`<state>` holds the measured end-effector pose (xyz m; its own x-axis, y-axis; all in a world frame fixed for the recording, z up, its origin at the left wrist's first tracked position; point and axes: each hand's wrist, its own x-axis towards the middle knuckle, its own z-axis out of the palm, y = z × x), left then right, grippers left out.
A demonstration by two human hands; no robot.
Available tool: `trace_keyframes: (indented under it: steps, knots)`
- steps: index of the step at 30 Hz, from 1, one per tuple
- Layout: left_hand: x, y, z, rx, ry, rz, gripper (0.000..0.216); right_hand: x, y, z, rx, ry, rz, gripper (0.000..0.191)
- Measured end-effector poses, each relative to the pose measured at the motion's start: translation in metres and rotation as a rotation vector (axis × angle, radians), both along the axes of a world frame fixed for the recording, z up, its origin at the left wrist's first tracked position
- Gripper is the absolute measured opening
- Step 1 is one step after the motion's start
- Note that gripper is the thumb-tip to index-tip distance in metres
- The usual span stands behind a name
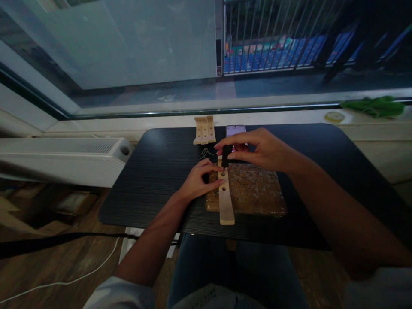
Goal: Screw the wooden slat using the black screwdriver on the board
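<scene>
A pale wooden piece with drilled holes (226, 208) lies across a brown slab wrapped in clear film (257, 189). My left hand (199, 179) grips the wooden piece at its left side, thumb and fingers closed near the holes. Above it, my right hand (267, 150) pinches the black handle of a screwdriver (226, 155), which stands upright with its tip at the upper hole. Behind my left hand lie several loose screws (206, 153). Farther back, several similar wooden pieces (204, 129) stand side by side at the table's far edge.
The dark table (154, 171) reaches the window sill. A lit phone (235, 131) lies behind my right hand. On the sill are a green cloth (373, 106) and a yellowish round item (334, 116). A white radiator (64, 156) stands at left, and a white cable (80, 274) crosses the floor.
</scene>
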<state>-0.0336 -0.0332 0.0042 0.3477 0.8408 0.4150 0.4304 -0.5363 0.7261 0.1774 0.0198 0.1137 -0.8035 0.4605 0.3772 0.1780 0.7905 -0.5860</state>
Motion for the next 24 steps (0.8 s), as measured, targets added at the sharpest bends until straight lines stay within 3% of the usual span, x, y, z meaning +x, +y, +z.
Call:
trace_keyframes:
  steps: [24]
  knots:
    - [0.0, 0.001, -0.005, -0.005, -0.054, 0.016, 0.024, -0.012, -0.009, -0.008, 0.107, 0.085, -0.129, 0.02]
